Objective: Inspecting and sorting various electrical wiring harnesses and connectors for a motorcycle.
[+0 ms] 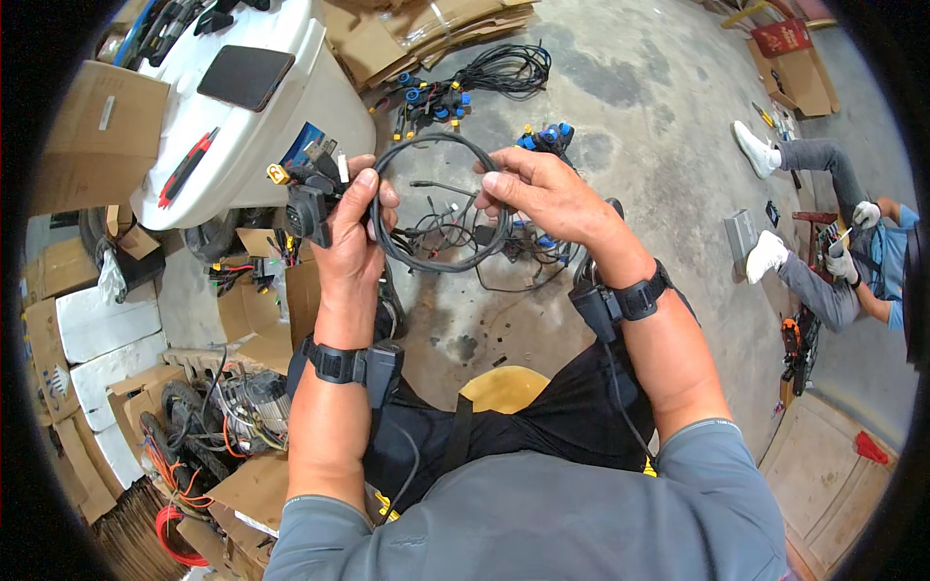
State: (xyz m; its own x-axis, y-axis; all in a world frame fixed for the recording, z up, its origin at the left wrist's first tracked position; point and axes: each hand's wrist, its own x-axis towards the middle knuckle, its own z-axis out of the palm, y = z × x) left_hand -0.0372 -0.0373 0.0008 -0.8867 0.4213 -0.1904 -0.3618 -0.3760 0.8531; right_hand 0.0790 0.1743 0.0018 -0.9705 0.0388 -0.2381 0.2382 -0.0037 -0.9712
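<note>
A coiled black cable point(443, 264) forms a loop between my two hands, held up in front of me. My left hand point(351, 228) is closed on the loop's left side. Against that same hand sits a bundle of black connectors point(308, 203) with a yellow plug and a white plug; the palm partly hides how it is held. My right hand point(538, 194) pinches the loop's right side between thumb and fingers. Below the loop, a tangle of thin black wires point(450, 228) with small plugs lies on the floor.
A white bin point(334, 97) at upper left bears a phone point(246, 77) and a red cutter point(189, 167). Coiled cables point(504, 73) with blue connectors lie beyond. Cardboard boxes and a motor point(257, 407) crowd the left. At right, a gloved person point(852, 242) sits working.
</note>
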